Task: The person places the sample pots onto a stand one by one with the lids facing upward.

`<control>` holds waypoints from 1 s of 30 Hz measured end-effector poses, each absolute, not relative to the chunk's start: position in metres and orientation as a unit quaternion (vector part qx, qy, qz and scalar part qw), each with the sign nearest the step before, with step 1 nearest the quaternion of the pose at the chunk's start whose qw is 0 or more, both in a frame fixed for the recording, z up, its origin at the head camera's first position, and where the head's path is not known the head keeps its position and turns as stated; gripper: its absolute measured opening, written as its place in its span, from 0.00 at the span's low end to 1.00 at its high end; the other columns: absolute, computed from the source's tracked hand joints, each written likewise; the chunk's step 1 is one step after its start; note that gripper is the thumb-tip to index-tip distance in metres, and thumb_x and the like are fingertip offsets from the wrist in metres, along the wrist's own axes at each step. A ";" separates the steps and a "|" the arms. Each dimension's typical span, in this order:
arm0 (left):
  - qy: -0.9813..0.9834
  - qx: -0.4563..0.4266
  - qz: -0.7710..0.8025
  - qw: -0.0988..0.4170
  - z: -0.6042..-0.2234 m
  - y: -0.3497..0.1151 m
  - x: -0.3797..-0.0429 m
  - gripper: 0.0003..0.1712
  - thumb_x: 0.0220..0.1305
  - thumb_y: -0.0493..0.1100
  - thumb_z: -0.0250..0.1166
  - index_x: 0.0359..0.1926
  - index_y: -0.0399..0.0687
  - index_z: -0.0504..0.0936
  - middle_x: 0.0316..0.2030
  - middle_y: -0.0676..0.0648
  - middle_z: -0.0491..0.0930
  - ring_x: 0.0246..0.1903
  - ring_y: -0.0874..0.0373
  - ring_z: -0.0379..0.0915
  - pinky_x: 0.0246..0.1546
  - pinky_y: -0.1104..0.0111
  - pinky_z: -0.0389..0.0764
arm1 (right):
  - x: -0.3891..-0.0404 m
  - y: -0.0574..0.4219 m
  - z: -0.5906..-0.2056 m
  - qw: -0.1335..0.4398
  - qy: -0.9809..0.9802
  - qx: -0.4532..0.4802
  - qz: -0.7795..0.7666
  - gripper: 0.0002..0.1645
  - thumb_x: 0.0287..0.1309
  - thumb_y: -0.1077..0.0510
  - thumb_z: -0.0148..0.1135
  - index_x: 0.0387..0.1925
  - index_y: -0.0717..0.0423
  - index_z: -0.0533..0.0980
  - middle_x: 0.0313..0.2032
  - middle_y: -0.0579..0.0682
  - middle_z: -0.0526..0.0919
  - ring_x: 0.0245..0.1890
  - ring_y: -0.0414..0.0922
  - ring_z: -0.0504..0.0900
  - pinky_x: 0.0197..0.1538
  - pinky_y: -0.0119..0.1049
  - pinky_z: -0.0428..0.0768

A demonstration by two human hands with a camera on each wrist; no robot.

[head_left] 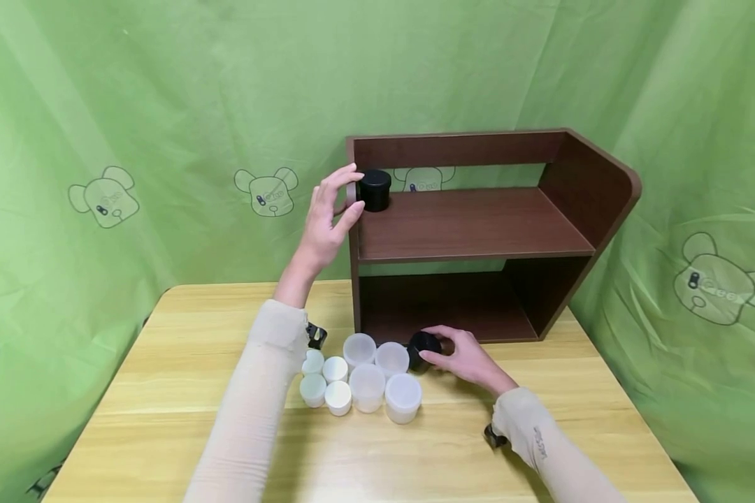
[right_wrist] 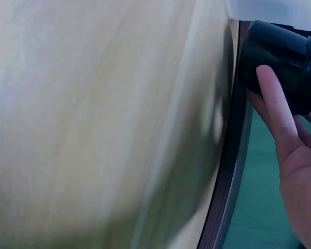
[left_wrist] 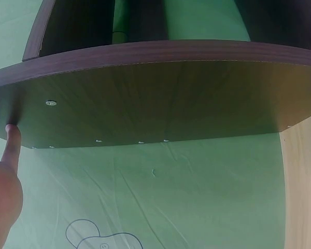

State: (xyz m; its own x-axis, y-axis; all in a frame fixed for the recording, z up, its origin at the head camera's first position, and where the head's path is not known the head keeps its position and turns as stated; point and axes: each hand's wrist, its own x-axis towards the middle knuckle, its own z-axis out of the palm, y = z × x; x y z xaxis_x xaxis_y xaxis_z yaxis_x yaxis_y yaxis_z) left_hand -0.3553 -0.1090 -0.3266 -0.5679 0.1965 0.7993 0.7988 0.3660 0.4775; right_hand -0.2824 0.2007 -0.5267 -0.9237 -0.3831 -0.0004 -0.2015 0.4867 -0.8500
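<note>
At the left end of the upper shelf stands a black lidded jar (head_left: 375, 191), upright. My left hand (head_left: 327, 220) is beside it at the shelf unit's left side panel (left_wrist: 160, 98), thumb and fingers spread apart. In the left wrist view a fingertip meets the panel's outer face. Low at the front of the unit, my right hand (head_left: 468, 356) grips a second black jar (right_wrist: 277, 59) between thumb and fingers. That jar tilts and is close beside the larger translucent tubs (head_left: 392, 358).
Several small white tubs (head_left: 338, 397) stand on the wooden table (head_left: 163, 419), left of the larger ones. The dark brown two-tier shelf unit (head_left: 478, 216) stands at the table's back right. A green curtain (head_left: 195, 84) hangs behind.
</note>
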 end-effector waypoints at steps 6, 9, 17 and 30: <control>-0.759 -0.326 -0.455 0.333 -0.327 -0.109 -0.356 0.28 0.72 0.53 0.55 0.69 0.50 0.71 0.75 0.49 0.66 0.74 0.57 0.60 0.72 0.59 0.61 | -0.280 0.203 -0.516 0.077 0.858 -0.169 -0.478 0.31 0.63 0.53 0.73 0.64 0.57 0.76 0.56 0.67 0.83 0.33 0.51 0.91 0.34 0.34 0.88; -0.761 -0.324 -0.454 0.332 -0.326 -0.109 -0.356 0.28 0.72 0.53 0.55 0.69 0.50 0.71 0.76 0.49 0.66 0.73 0.57 0.60 0.72 0.59 0.60 | -0.280 0.204 -0.512 0.058 0.861 -0.171 -0.476 0.29 0.62 0.53 0.73 0.63 0.57 0.78 0.54 0.65 0.84 0.33 0.50 0.91 0.34 0.32 0.87; -0.762 -0.321 -0.459 0.325 -0.327 -0.109 -0.355 0.28 0.72 0.53 0.55 0.69 0.51 0.71 0.76 0.50 0.66 0.74 0.58 0.59 0.71 0.59 0.61 | -0.279 0.203 -0.504 0.011 0.860 -0.183 -0.476 0.27 0.60 0.55 0.75 0.60 0.56 0.81 0.52 0.60 0.87 0.41 0.45 0.87 0.40 0.29 0.86; -0.761 -0.321 -0.464 0.322 -0.327 -0.110 -0.354 0.27 0.73 0.52 0.56 0.69 0.53 0.71 0.76 0.47 0.65 0.73 0.58 0.59 0.72 0.59 0.63 | -0.280 0.199 -0.471 -0.032 0.856 -0.224 -0.464 0.25 0.60 0.56 0.75 0.59 0.54 0.82 0.49 0.58 0.88 0.37 0.44 0.86 0.39 0.34 0.87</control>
State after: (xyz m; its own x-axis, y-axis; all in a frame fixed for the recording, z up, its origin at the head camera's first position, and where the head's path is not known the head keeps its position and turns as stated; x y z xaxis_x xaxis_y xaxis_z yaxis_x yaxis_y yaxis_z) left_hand -0.3543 -0.1100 -0.3273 -0.5875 0.1895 0.7867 0.7862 0.3638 0.4995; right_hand -0.2798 0.1989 -0.4711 -0.8976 -0.3536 0.2633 -0.4135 0.4683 -0.7809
